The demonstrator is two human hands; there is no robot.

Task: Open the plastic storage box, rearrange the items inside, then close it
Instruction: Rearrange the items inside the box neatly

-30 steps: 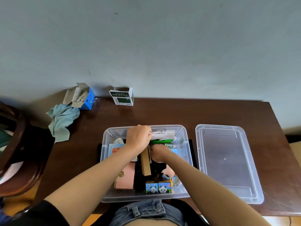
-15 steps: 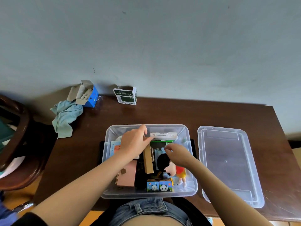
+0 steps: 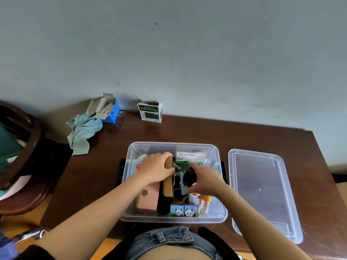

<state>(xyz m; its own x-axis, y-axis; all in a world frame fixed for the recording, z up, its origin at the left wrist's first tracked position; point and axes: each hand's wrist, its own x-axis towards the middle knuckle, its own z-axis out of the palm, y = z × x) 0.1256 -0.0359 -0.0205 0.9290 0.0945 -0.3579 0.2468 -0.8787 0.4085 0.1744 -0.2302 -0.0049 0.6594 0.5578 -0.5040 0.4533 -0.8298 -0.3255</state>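
Observation:
The clear plastic storage box (image 3: 131,154) stands open on the brown table, full of small items. Its clear lid (image 3: 262,194) lies flat to the right. My left hand (image 3: 156,168) grips the far end of a long brown cardboard box (image 3: 168,186) standing on edge in the middle. My right hand (image 3: 204,180) holds the black-haired head of a doll figure (image 3: 189,178) with orange shorts. A pink box (image 3: 148,200), two panda-print cubes (image 3: 184,210) and a white-and-green package (image 3: 191,157) also sit inside.
At the table's far side stand an open blue carton (image 3: 110,109) and a green-and-white carton (image 3: 150,111). A light blue cloth (image 3: 82,134) hangs over the far left edge. A dark wooden chair (image 3: 24,156) stands to the left.
My left hand has closed its grip on the brown cardboard box. My right hand moved onto the doll's head and took hold of it.

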